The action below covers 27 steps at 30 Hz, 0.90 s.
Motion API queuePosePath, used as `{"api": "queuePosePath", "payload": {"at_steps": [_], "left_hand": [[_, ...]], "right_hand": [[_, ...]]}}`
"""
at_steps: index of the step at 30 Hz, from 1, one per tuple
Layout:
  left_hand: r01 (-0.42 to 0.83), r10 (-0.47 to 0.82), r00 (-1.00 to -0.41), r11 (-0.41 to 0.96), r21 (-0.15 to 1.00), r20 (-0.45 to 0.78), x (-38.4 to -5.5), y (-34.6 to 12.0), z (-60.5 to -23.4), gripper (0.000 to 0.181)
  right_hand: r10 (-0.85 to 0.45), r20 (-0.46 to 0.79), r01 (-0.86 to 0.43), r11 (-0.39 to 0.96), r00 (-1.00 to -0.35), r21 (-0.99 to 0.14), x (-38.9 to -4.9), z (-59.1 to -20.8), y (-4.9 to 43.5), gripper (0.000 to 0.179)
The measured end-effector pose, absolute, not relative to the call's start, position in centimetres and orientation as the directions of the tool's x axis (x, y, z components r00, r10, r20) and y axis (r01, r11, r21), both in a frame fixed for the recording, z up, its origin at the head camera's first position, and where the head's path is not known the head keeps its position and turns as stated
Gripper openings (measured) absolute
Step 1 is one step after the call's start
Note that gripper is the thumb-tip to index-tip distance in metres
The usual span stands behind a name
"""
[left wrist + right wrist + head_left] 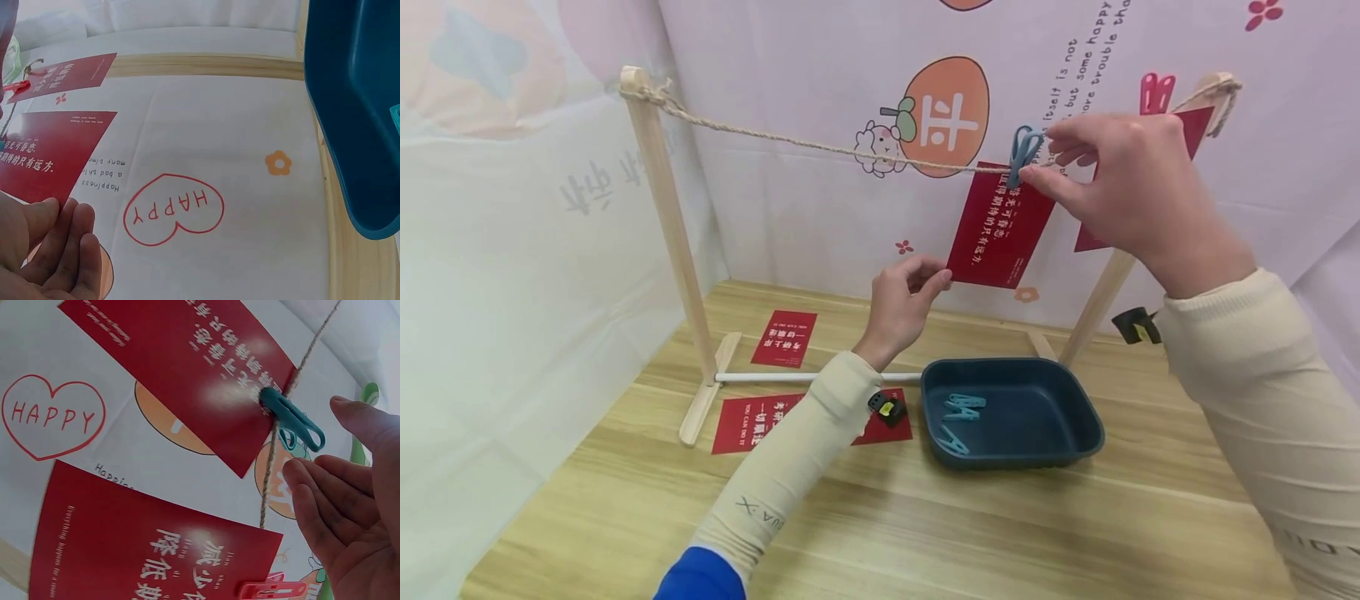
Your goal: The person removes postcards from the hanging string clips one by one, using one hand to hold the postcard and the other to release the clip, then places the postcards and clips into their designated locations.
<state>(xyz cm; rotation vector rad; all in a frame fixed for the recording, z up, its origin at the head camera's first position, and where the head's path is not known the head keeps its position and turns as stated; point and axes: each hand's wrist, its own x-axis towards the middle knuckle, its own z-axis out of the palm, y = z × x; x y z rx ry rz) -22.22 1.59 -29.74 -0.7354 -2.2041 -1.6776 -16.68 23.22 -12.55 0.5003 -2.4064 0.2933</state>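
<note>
While my left hand [902,304] pinches one red card [996,229] by its lower corner between thumb and fingers, my right hand [1138,179] is up beside its top edge, thumb and fingers parted near one blue-green clip [1024,152] and gripping nothing. That clip sits on the card's upper edge at the single rope [775,137], and the card hangs tilted beneath it. One more red card, the second card [1193,133] on the rope, hangs to the right, partly hidden behind my right hand in the head view, with one pink clip [1156,93] at its top. Two wooden posts [666,225] carry the rope, one at each end, and one white rod [767,378] runs low between them. Below, on the surface [962,525], one dark blue basin [1030,421] holds at least two teal clips [964,407], overlapping too closely for me to count surely. One smaller-looking card [784,339] lies flat near the left post, behind the rod. Nearer me, red printed paper [739,423] shows on both sides of my left forearm; I cannot tell whether that is one card or two.
</note>
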Motion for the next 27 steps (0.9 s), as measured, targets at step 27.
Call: {"api": "queuePosePath", "payload": {"at_steps": [27], "left_hand": [[0.576, 0.223, -0.815, 0.219, 0.788, 0.534, -22.5, 1.8, -29.3, 0.023]], "right_hand": [[-0.138, 0.335, -0.218, 0.952, -0.932, -0.213, -19.5, -9.2, 22.5, 0.062]]}}
